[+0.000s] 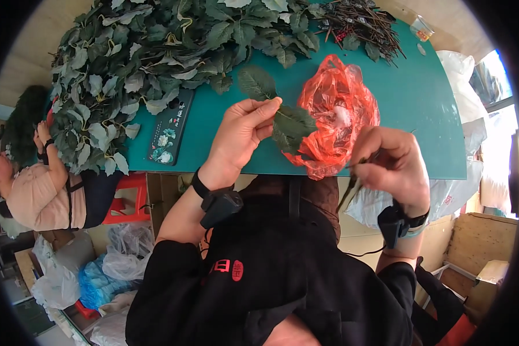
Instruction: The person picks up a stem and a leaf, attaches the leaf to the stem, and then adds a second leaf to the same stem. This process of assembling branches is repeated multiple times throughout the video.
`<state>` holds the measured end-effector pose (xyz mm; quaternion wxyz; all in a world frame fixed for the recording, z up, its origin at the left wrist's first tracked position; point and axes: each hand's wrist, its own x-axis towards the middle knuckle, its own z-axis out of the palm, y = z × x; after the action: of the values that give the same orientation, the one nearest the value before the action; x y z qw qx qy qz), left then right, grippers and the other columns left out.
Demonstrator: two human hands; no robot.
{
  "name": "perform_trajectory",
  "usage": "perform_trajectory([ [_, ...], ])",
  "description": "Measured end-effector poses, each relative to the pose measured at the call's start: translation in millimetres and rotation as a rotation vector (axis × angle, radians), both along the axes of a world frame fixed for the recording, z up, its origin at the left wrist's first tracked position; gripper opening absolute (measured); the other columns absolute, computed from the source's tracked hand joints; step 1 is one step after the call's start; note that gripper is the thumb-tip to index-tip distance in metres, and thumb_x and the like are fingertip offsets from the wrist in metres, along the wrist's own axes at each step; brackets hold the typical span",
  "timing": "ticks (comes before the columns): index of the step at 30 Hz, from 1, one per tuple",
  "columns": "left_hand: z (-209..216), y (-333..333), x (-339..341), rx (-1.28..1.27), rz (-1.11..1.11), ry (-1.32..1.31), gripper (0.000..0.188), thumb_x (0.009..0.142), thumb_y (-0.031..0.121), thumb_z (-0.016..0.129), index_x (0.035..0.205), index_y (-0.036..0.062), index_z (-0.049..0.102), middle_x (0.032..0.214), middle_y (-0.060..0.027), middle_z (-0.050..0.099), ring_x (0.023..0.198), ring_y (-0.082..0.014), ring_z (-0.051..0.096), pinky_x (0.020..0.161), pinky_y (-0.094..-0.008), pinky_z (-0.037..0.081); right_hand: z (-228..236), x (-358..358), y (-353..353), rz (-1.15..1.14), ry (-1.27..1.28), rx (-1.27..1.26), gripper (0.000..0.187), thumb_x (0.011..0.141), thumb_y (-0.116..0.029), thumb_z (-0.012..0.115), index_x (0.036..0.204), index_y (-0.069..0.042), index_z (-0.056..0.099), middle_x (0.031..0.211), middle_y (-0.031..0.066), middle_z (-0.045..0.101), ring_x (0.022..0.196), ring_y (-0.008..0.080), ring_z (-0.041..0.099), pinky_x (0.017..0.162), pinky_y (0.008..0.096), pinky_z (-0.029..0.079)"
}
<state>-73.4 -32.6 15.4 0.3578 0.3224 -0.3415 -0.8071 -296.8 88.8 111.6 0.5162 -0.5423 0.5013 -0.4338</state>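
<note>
My left hand (240, 138) is closed, thumb against fingers, on a sprig of green leaves (293, 128). One leaf points up and away, another hangs to the right over the edge of a red plastic bag (352, 95). The bag lies crumpled at the table's near edge, with something whitish in its middle. Right of the bag, my right hand (393, 164) is closed, fingertips pinched together. A thin, dark, brownish-green strip (350, 195) hangs below those fingers; its kind is not clear.
A large heap of green leaf sprigs (155, 52) covers the far left of the green table (427, 127). A dark patterned case (170, 132) lies beside it. Brown stems (366, 29) and a cup (422, 27) stand far right. Another person (40, 196) works at left, near a red stool (130, 199).
</note>
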Motion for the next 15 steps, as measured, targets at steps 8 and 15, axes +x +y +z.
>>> perform_trajectory([
  [8, 13, 23, -17, -0.129, 0.188, 0.117, 0.015, 0.085, 0.006, 0.066, 0.1, 0.0043, 0.063, 0.096, -0.0049, 0.066, 0.084, -0.01, 0.062, 0.072, -0.0222, 0.053, -1, 57, -19, 0.259, -0.066, 0.024, 0.007, 0.074, 0.004, 0.063, 0.078, 0.002, 0.058, 0.076, 0.003, 0.057, 0.069, 0.0065, 0.052, 0.06, 0.0209, 0.041],
  [15, 16, 32, -8, -0.129, 0.208, 0.163, 0.02, 0.085, 0.002, 0.064, 0.104, 0.0019, 0.058, 0.098, -0.0069, 0.063, 0.076, -0.011, 0.06, 0.071, -0.0238, 0.051, -17, 67, -28, -0.124, 0.159, -0.291, 0.007, 0.075, 0.006, 0.062, 0.079, 0.002, 0.058, 0.075, 0.0025, 0.057, 0.066, 0.0065, 0.053, 0.058, 0.0209, 0.044],
])
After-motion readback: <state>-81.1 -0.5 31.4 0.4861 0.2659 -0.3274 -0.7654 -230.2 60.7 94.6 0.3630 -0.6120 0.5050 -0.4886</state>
